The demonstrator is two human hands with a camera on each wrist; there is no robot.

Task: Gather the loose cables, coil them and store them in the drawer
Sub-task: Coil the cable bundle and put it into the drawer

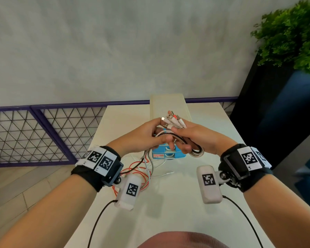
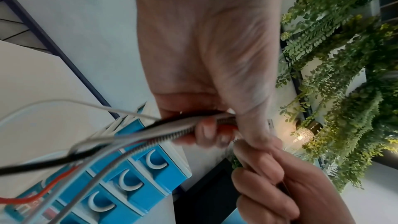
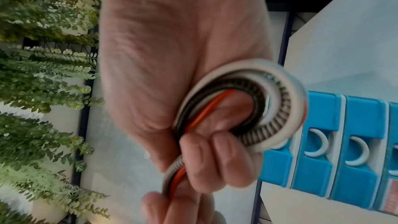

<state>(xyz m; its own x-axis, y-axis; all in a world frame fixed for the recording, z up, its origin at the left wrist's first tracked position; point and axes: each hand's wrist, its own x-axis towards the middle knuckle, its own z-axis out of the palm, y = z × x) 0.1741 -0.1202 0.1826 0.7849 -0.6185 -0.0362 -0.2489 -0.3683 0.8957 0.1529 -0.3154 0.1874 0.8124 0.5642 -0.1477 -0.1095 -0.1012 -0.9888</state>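
We were mid-coil: our right hand [image 1: 195, 138] gripped the looped bundle of white, black, orange and metal-sprung cables [image 3: 247, 108] at twelve o'clock above the blue plastic drawer unit [image 1: 166, 154], our left hand [image 1: 141, 138] pinched the trailing strands, and winding in that slack looked next.

Left hand [image 1: 147, 136] fingers curled, right hand [image 1: 195, 138] fingers curled, hands touching

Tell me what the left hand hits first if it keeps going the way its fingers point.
Most likely the right hand: the left hand points right across the cable bundle both grip, their fingers already nearly touching. Depth beyond is unclear.
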